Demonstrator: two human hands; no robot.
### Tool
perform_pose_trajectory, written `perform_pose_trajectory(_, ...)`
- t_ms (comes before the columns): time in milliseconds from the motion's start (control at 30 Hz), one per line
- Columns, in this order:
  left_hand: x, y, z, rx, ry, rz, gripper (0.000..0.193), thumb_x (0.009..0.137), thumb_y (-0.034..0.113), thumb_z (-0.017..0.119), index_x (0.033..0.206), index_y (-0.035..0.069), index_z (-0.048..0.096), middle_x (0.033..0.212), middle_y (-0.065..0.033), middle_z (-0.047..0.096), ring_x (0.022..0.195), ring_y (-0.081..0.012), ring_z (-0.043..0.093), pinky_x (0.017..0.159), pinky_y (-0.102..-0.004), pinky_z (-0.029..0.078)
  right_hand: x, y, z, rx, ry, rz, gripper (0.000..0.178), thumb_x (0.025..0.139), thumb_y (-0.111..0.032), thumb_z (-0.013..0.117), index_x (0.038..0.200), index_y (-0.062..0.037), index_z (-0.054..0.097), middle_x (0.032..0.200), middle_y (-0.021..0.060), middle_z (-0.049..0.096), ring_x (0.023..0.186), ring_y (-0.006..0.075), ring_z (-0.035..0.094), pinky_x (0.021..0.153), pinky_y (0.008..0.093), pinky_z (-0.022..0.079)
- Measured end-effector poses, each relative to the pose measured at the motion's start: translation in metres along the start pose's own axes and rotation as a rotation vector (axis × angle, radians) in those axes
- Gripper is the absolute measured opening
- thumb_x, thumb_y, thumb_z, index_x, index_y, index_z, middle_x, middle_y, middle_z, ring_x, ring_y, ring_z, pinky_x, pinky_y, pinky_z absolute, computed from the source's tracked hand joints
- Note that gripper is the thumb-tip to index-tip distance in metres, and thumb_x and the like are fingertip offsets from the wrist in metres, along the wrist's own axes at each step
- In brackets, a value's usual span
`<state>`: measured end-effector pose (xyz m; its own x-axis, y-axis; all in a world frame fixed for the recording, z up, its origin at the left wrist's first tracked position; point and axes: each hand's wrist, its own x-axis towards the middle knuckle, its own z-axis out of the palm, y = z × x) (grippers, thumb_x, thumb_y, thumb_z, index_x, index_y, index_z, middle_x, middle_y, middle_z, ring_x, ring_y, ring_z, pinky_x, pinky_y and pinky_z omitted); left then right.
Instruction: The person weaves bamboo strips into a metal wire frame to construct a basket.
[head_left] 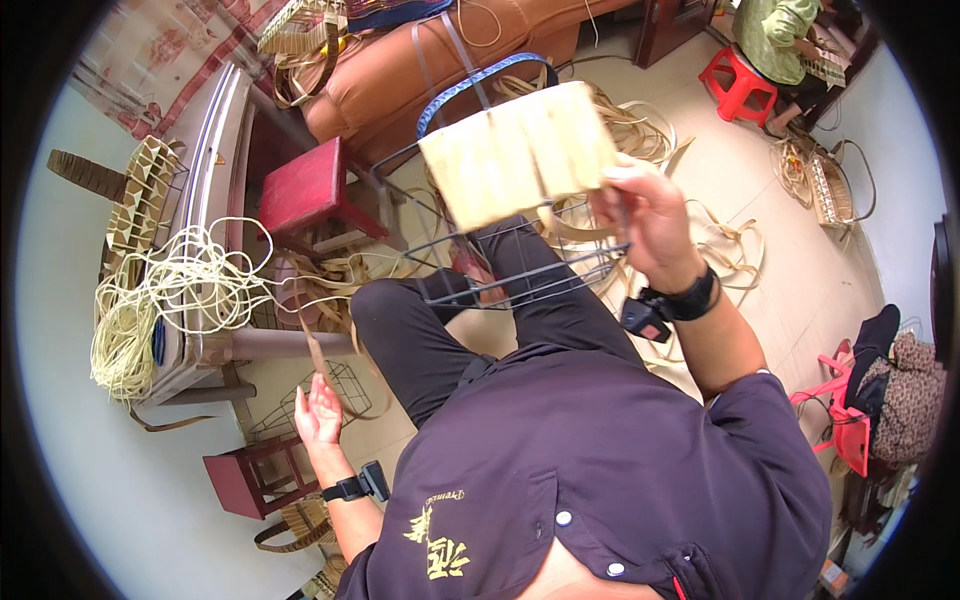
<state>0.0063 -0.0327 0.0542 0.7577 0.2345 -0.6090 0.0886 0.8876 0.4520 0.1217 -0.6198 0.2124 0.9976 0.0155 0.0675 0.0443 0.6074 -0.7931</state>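
Note:
My right hand (650, 215) grips a half-made basket at its right side. The basket has a black wire frame (520, 282), a pale woven panel (520, 150) turned upward and a blue wrapped handle (478, 85). It is tilted above my lap. Low on the left, my left hand (318, 412) is held out with a brown flat strip (313, 348) at its fingers, which seem to pinch it. That strip runs up toward the side of the table. Whether its other end joins the basket cannot be made out.
A tangle of pale cord (190, 290) lies on the table (225, 150) at left. Near it stand a red stool (305, 185) and a small dark-red stool (250, 480). Loose strips (735, 250) cover floor at right. A person (775, 40) sits on a red plastic stool (738, 85) far right.

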Motion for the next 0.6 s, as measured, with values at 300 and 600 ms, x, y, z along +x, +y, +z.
perform_pose_trajectory(300, -0.106, -0.094, 0.249, 1.266, -0.716, 0.607, 0.024, 0.103, 0.009, 0.055, 0.113, -0.006, 0.070, 0.107, -0.0121, 0.073, 0.097, -0.0178, 0.070, 0.092, -0.0306, 0.054, 0.058, 0.091, 0.073, -0.220, -0.347, 0.236, 0.023, 0.098, -0.017, 0.062, 0.081, -0.0032, 0.065, 0.064, -0.0024, 0.057, 0.051, 0.0029, 0.043, 0.046, 0.0207, 0.031)
perform_pose_trajectory(600, -0.047, -0.115, 0.252, 1.532, -0.483, 1.105, 0.030, 0.095, 0.009, 0.068, 0.123, -0.001, 0.062, 0.111, -0.0073, 0.065, 0.099, -0.0138, 0.062, 0.089, -0.0287, 0.051, 0.063, 0.175, 0.111, -0.340, -0.534, 0.407, 0.034, 0.100, -0.026, 0.053, 0.082, -0.0018, 0.069, 0.064, -0.0027, 0.053, 0.056, 0.0058, 0.043, 0.050, 0.0246, 0.034)
